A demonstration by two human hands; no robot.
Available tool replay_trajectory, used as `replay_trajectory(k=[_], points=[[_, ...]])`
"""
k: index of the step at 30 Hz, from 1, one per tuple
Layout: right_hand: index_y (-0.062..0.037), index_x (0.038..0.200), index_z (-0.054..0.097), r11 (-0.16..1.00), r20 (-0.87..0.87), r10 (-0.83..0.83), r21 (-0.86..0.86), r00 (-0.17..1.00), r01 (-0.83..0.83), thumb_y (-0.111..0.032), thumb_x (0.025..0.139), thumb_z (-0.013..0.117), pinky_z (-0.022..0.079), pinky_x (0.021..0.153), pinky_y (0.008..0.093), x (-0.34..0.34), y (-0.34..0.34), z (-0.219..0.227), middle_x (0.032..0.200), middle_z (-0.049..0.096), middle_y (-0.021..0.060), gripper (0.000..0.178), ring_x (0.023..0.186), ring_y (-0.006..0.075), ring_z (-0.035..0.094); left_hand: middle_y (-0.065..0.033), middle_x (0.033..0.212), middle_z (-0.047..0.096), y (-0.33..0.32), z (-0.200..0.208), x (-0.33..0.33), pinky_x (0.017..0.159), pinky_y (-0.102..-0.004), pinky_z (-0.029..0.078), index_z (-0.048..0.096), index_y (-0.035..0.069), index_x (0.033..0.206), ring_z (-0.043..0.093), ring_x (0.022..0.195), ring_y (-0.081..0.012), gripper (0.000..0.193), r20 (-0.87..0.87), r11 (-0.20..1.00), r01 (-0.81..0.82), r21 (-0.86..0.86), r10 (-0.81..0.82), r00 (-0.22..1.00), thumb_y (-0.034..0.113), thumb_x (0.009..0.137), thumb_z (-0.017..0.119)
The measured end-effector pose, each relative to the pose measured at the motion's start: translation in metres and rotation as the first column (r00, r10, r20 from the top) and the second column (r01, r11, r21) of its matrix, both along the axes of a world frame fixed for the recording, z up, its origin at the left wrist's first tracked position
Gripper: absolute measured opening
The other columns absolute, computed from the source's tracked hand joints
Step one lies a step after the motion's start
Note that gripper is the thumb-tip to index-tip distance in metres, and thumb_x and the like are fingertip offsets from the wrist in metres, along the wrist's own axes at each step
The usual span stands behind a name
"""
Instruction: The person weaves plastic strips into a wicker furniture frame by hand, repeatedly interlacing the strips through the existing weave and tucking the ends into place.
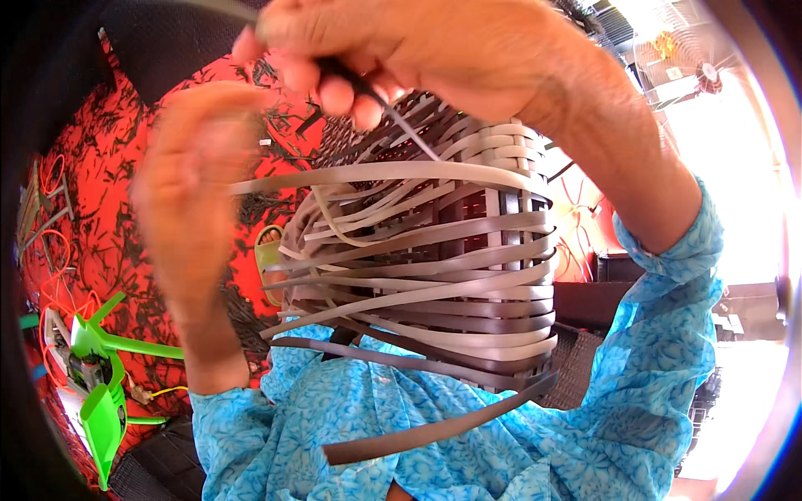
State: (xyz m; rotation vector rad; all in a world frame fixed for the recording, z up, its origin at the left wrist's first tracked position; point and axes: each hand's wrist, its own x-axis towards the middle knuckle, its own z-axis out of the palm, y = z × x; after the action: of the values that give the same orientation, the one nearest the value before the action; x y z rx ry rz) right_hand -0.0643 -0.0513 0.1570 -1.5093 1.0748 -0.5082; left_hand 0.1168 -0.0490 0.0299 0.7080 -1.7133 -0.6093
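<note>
Strips of flat grey and brown plastic wicker make up a half-woven piece (501, 275) in front of my body, their loose ends fanning out to the left. High in the view, my right hand (401, 50) is closed around a slim pointed tool (409, 129) with a dark handle and thin metal shaft. Its tip reaches the weave's upper edge. My left hand (192, 192) is raised to the left and smeared by motion. One long beige strip (351, 174) runs from the weave to beside that palm; whether the fingers grip it is unclear.
Dark strip scraps litter the red floor (100, 217). A bright green stand-like object (104, 401) and orange cables are at the lower left. A foot in a yellow-green sandal (269, 259) shows beyond the weave. A wire-caged fan (681, 58) is at the upper right.
</note>
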Motion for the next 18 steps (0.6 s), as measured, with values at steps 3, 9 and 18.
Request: replay_trajectory(k=[3, 9, 18], points=[[0.0011, 0.105, 0.054, 0.997, 0.219, 0.033, 0.056, 0.975, -0.046, -0.019, 0.097, 0.049, 0.048, 0.055, 0.0248, -0.001, -0.003, 0.019, 0.083, 0.057, 0.0056, 0.022, 0.067, 0.0109, 0.055, -0.0139, 0.099, 0.062, 0.015, -0.004, -0.043, 0.08, -0.0363, 0.048, 0.062, 0.001, 0.105, 0.06, 0.091, -0.029, 0.028, 0.065, 0.961, 0.239, -0.139, -0.232, 0.97, 0.022, 0.087, 0.064], [-0.0016, 0.108, 0.055, 0.995, 0.112, 0.002, -0.099, 0.994, 0.009, -0.017, 0.092, 0.059, 0.047, 0.053, 0.0235, 0.003, -0.006, 0.044, 0.085, 0.061, 0.0058, 0.023, 0.064, 0.0092, 0.056, -0.0173, 0.1, 0.061, 0.075, -0.021, -0.071, 0.074, -0.0373, 0.052, 0.058, 0.0, 0.116, 0.062, 0.085, -0.0333, 0.034, -0.121, 0.824, 0.564, -0.053, -0.566, 0.815, 0.015, 0.086, 0.063], [-0.0029, 0.088, 0.069, 0.843, -0.882, 0.135, -0.137, 0.451, -0.52, -0.017, 0.081, 0.069, 0.046, 0.059, 0.0284, -0.024, 0.041, 0.054, 0.07, 0.061, 0.0046, 0.017, 0.063, 0.0153, 0.058, -0.0121, 0.098, 0.063, 0.101, -0.039, -0.067, 0.074, -0.0291, 0.049, 0.061, 0.001, 0.119, 0.06, 0.084, -0.0212, 0.03, -0.305, 0.672, 0.707, 0.22, -0.641, 0.704, 0.004, 0.089, 0.057]])
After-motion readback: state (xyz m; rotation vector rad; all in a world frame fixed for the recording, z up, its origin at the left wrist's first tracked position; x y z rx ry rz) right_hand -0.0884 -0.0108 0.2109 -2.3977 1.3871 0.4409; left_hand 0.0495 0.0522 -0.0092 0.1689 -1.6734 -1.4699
